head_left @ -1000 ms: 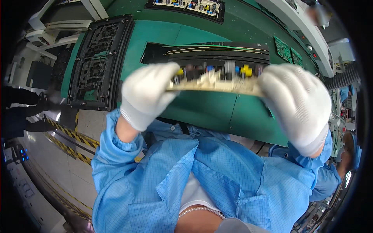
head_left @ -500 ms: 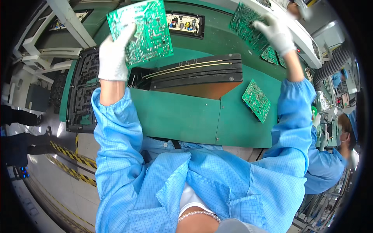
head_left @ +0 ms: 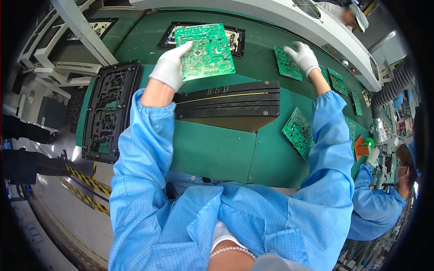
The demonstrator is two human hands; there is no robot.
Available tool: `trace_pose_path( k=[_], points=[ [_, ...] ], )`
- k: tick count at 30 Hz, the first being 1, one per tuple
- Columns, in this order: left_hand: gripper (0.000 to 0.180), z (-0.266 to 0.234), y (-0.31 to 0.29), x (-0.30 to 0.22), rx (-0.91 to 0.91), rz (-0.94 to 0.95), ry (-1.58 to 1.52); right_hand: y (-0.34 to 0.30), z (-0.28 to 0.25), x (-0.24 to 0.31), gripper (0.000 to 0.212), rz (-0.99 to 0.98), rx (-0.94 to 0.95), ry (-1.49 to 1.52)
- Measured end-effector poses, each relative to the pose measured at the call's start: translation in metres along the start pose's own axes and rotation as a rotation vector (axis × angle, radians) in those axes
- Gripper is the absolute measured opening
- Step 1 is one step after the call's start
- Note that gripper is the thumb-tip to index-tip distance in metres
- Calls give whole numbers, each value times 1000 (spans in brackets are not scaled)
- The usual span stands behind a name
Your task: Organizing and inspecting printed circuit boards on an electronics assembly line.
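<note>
A green circuit board [head_left: 207,53] is pinched at its left edge in my gloved left hand [head_left: 171,67], held up with its solder side showing. The fingers behind it are hidden. Far right on the green worktop, another green circuit board [head_left: 287,65] lies beside my gloved right hand [head_left: 304,58]. That hand's thumb and fingers are apart at the board's upper right edge; whether they touch it I cannot tell. Below the left hand's board stands a black slotted rack [head_left: 226,100]. A third circuit board [head_left: 298,132] rests near my right forearm.
A black fixture frame [head_left: 92,113] lies at the left, and a black tray [head_left: 238,55] sits partly behind the held board. More boards [head_left: 335,80] lie at the far right under a white machine beam [head_left: 271,18]. A co-worker [head_left: 375,207] in blue sits at the right.
The board my right hand carried now lies on the worktop, with the fingers spread beside it. My left hand and its board have moved right and nearer. The view has shifted.
</note>
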State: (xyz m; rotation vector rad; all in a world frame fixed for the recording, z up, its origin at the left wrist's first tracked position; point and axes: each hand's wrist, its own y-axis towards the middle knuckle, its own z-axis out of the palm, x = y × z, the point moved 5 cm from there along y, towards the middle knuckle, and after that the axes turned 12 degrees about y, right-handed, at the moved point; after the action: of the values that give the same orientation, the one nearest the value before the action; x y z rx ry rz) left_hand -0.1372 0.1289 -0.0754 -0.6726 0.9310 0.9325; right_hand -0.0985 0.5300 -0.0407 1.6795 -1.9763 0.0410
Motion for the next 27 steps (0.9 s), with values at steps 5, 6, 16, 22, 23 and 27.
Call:
trace_pose_path(
  k=[5, 6, 16, 22, 23, 27],
  points=[
    [33, 55, 42, 6, 207, 215, 287, -53, 22, 117, 43, 143, 667, 1288],
    [33, 68, 48, 9, 265, 146, 99, -58, 23, 128, 45, 59, 717, 1304],
    [83, -60, 107, 36, -490, -307, -284, -15, 34, 0, 63, 536, 286, 1094],
    [57, -71, 158, 56, -677, -403, -335, 3, 52, -27, 63, 573, 192, 1092],
    [52, -69, 162, 54, -684, -433, -306, 5, 52, -31, 61, 589, 146, 1086],
    [35, -73, 174, 45, -758, -451, -186, 10, 57, -32, 57, 614, 189, 1069]
  ],
)
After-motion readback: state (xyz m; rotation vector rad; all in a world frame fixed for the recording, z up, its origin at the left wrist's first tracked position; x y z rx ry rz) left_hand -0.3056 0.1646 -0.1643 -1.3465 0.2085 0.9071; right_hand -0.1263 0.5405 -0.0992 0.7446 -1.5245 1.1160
